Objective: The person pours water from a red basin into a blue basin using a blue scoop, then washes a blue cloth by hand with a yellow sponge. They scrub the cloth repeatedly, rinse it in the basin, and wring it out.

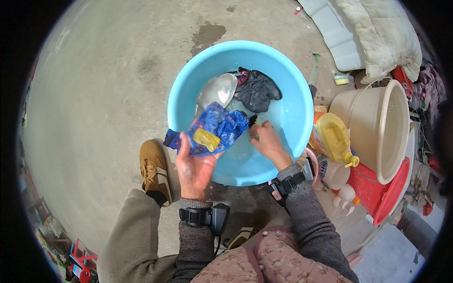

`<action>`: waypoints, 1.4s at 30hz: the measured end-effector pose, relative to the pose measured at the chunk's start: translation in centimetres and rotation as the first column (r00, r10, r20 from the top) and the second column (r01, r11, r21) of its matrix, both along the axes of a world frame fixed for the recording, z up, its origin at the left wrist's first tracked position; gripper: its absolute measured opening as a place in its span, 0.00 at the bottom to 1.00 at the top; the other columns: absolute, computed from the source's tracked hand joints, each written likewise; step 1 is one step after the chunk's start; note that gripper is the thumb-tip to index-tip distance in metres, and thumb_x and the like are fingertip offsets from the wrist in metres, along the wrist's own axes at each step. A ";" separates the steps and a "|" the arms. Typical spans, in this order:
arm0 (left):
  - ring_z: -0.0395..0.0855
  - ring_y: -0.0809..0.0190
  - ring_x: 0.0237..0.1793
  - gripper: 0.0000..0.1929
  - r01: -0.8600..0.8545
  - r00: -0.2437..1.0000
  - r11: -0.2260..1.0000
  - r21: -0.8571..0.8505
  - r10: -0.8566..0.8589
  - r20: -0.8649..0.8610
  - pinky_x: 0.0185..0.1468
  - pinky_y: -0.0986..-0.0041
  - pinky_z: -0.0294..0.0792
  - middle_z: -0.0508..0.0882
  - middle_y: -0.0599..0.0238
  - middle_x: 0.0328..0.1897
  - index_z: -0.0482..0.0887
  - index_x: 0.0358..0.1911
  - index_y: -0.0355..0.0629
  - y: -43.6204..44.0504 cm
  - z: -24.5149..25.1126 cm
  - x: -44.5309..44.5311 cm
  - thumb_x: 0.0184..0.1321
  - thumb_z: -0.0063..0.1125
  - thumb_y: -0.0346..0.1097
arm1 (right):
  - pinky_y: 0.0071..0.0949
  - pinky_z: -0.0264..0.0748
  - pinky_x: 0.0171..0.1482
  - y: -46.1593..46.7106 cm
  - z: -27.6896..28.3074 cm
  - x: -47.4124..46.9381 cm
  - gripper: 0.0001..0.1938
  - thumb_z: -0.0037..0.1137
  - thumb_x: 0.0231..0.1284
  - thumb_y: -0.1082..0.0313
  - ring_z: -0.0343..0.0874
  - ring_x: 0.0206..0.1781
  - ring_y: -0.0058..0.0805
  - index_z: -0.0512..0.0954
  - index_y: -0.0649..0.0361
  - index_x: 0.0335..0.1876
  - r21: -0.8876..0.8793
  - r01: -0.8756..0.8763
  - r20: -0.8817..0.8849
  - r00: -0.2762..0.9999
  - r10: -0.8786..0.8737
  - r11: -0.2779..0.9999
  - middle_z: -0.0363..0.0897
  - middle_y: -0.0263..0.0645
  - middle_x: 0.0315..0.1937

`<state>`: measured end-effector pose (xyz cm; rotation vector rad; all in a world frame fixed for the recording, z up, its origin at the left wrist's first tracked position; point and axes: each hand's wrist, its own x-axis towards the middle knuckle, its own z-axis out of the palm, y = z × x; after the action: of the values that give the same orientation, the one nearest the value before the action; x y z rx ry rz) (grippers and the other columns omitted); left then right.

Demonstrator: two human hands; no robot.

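My left hand (196, 173) is palm up at the near left rim of a light blue plastic basin (239, 177). It holds a wet blue patterned cloth (226, 122), and a yellow bar of soap (206, 140) lies on top of that cloth. Inside the basin, my right hand (268, 141) has its fingers closed around a small thing with pale bristles, seemingly a brush (256, 128); the fingers hide most of it. Beyond both hands, a dark grey garment (256, 90) and a shiny, rounded, metal-looking vessel (217, 90) sit in shallow cloudy water.
Right of the basin stand a yellow pump bottle (331, 136), a cream bucket (364, 116) with a wire handle and a red plastic basin (382, 198). A scrub brush (341, 79) lies on the concrete floor (99, 88) near a pale quilt (385, 35). My shoe (154, 166) is left of the basin.
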<state>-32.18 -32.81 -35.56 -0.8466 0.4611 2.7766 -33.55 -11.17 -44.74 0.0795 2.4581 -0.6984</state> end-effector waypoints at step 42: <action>0.57 0.42 0.75 0.30 -0.021 1.000 0.998 -0.053 0.020 -0.012 0.73 0.38 0.51 0.59 0.51 0.77 0.59 0.72 0.42 -0.6 0.4 -0.3 0.73 0.43 0.52 | 0.43 0.77 0.47 -1.4 2.8 2.2 0.17 0.61 0.53 0.69 0.80 0.45 0.51 0.80 0.49 0.51 -0.054 -0.025 0.008 1.000 0.025 0.998 0.71 0.53 0.46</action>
<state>-32.52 -33.44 -35.17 -0.8521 0.5338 2.8006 -31.40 -12.58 -41.94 0.0305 2.4260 -0.7519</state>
